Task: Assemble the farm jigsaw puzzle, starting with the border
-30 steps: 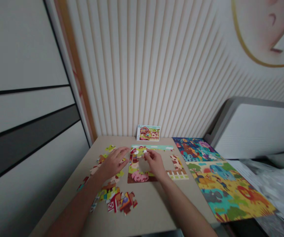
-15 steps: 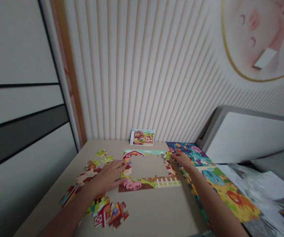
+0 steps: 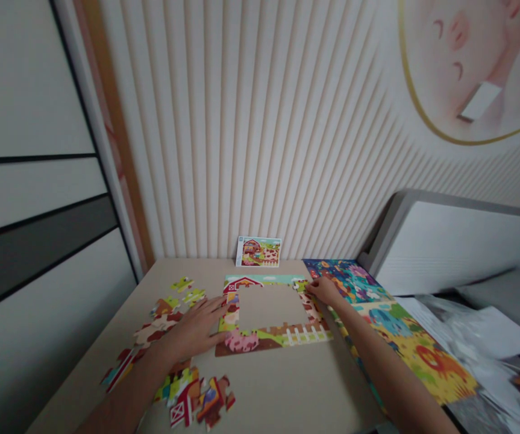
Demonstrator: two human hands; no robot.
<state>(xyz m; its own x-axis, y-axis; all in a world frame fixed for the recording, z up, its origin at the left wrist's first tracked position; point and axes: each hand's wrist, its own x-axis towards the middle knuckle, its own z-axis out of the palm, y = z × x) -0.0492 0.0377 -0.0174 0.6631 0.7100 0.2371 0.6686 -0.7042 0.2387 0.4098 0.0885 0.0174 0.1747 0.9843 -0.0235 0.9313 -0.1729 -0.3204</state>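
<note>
Head view showed the right hand [image 3: 325, 291] pinching a piece [image 3: 300, 286] in its fingers and the left hand [image 3: 202, 325] spread on the border [image 3: 274, 335], which uneven pushing could have buckled.

R grip [image 3: 326, 290] @ puzzle [image 3: 271, 335], pcs [image 3: 182, 384] (loose)

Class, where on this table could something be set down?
Bare tabletop shows inside the puzzle frame and below it, between loose pieces and right forearm. Crowded: left, with pieces and left forearm; right, under colourful pictures.
</note>
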